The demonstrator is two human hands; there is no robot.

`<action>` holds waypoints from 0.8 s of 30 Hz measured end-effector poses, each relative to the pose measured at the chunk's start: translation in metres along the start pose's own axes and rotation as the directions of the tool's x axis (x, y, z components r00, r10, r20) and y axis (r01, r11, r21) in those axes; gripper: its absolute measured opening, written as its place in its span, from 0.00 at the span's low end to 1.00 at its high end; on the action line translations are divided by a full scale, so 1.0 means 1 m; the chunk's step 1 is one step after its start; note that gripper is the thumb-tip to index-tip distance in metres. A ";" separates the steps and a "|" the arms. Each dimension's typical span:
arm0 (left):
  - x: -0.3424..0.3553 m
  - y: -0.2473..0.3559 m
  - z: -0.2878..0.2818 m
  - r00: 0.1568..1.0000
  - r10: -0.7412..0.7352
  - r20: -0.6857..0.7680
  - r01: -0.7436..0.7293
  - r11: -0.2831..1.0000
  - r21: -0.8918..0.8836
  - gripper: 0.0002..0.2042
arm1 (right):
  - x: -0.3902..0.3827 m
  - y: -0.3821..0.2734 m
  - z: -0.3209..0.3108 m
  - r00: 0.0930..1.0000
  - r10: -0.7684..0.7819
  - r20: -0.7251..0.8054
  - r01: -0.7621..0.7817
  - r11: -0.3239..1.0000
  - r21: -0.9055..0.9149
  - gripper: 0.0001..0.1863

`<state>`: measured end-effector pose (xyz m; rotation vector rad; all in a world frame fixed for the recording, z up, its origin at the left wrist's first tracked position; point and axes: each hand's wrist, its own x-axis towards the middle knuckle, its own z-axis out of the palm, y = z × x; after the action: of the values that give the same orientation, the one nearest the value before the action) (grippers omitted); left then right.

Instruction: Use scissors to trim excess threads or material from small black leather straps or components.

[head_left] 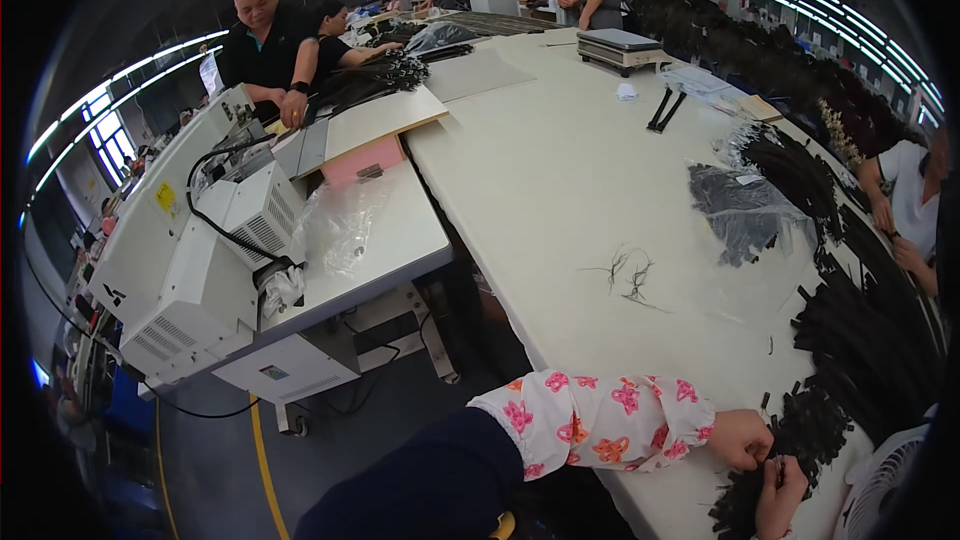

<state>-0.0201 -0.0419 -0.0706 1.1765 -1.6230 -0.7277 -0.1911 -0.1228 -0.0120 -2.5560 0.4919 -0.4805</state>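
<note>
My left hand, below a white sleeve cover with pink and orange flower shapes, is closed in a pinch at the lower right of the table. Close against it, my right hand is closed too, its thumb and fingers pressed together. Their fingertips nearly meet over a heap of short-ended black strips, which lies under and around both hands. What the fingers pinch is too small to make out, perhaps the end of one strip. More long black strips are piled just beyond, along the table's right side.
The large pale table carries loose dark threads, a clear plastic bag, two black strips and a scale. A white fan stands beside my right hand. At left is a white machine; several people work around.
</note>
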 end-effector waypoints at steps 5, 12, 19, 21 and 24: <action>0.002 -0.007 0.007 0.994 -0.043 -0.101 0.032 0.993 -0.110 0.05 | 0.002 0.000 0.009 0.988 -0.086 -0.126 0.080 0.995 -0.053 0.08; 0.002 -0.005 0.006 0.982 -0.153 -0.106 0.137 0.980 -0.147 0.06 | 0.006 -0.009 0.020 0.979 -0.128 -0.158 0.109 0.986 -0.124 0.04; 0.000 0.013 -0.015 0.993 -0.105 0.061 0.109 0.991 -0.073 0.09 | -0.001 -0.012 0.014 0.972 -0.181 -0.148 0.178 0.983 -0.034 0.06; -0.003 0.016 -0.013 0.992 -0.112 0.054 0.114 0.992 -0.052 0.08 | -0.002 -0.013 0.014 0.987 -0.119 -0.111 0.121 0.993 0.006 0.07; -0.003 0.017 -0.007 0.970 -0.239 -0.045 0.218 0.937 -0.273 0.05 | -0.001 -0.009 0.011 0.980 -0.138 -0.140 0.139 0.990 -0.007 0.09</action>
<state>-0.0192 -0.0322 -0.0548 1.1906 -1.2885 -1.0036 -0.1850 -0.1102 -0.0169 -2.5760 0.3624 -0.7140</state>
